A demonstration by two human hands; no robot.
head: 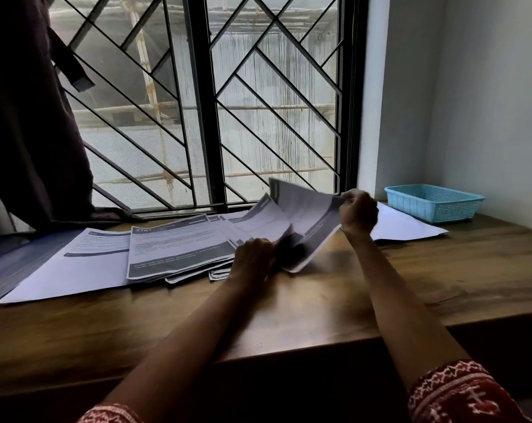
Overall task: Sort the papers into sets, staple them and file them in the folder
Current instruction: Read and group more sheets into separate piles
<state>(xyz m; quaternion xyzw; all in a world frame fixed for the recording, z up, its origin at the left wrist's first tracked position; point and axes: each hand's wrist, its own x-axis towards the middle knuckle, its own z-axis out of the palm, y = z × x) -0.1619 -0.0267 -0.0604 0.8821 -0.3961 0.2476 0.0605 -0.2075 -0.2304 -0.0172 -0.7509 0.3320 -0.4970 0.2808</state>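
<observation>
Patterned sleeves [460, 395] frame the desk; lifted sheets [307, 215] are pinched by the right hand [358, 213] (far corner), their near-left edge gripped by the left hand [254, 254] beside the spread papers [179, 248].

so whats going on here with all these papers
A person at a wooden desk by the window is going through printed papers. The right hand pinches the far edge of a lifted sheaf, and the left hand holds its near edge beside the spread pile. A blank sheet and a blue basket sit to the right. No stapler shows, so this looks like sorting.
</observation>
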